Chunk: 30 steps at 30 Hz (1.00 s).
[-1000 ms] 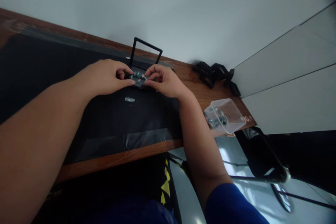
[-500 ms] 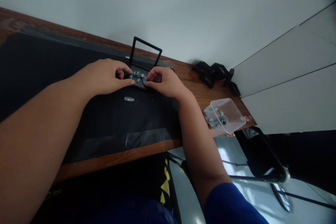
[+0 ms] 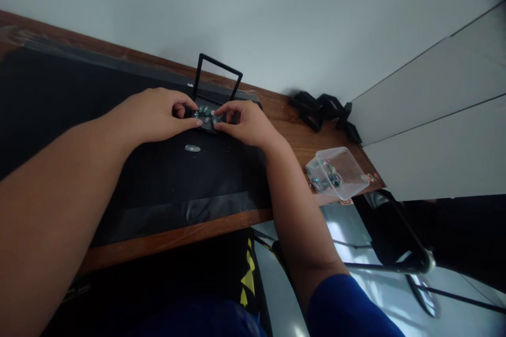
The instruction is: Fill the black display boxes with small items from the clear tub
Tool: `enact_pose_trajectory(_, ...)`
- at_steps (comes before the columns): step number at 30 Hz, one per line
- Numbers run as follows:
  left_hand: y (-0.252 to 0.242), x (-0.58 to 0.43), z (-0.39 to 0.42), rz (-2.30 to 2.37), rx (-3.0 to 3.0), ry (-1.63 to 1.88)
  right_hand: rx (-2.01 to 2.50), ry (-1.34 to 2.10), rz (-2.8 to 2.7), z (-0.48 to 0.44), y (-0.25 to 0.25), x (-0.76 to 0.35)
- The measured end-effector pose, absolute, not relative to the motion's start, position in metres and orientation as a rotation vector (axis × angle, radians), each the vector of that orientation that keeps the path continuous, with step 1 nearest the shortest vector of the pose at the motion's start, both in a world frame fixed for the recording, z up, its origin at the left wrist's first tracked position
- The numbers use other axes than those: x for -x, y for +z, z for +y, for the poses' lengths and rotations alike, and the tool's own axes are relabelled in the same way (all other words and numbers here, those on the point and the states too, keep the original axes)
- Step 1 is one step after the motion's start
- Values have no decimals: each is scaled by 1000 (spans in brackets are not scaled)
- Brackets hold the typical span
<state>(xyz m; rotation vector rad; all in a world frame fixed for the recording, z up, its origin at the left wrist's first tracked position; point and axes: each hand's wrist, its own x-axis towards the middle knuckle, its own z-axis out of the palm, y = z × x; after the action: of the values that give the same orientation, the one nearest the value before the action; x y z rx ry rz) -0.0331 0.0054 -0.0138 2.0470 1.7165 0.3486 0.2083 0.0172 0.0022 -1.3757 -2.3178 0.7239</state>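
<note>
Left hand (image 3: 154, 113), open black case (image 3: 207, 127) and right hand (image 3: 251, 124) at the desk (image 3: 294, 134).
The left fingers (image 3: 185, 125) curl at the case's edge, grip unclear; a clear oval piece (image 3: 193, 148) lies nearer the person; small green pieces (image 3: 201, 110) sit in the case; the right fingers (image 3: 229, 128) bend there, perhaps pinching something, I cannot tell.
</note>
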Motion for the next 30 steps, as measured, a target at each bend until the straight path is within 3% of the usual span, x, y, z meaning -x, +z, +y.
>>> enact_pose_trajectory(19, -16, 36, 6, 1664, -2047, 391, 1190, 811, -2270, 17, 3, -215)
enact_pose_trajectory(23, -13, 34, 3, 1677, -2052, 376, 1096, 965, -2347, 5, 12, -210)
enact_pose_trajectory(30, -16, 33, 7, 1704, -2048, 384, 1265, 909, -2472, 2, 12, -205)
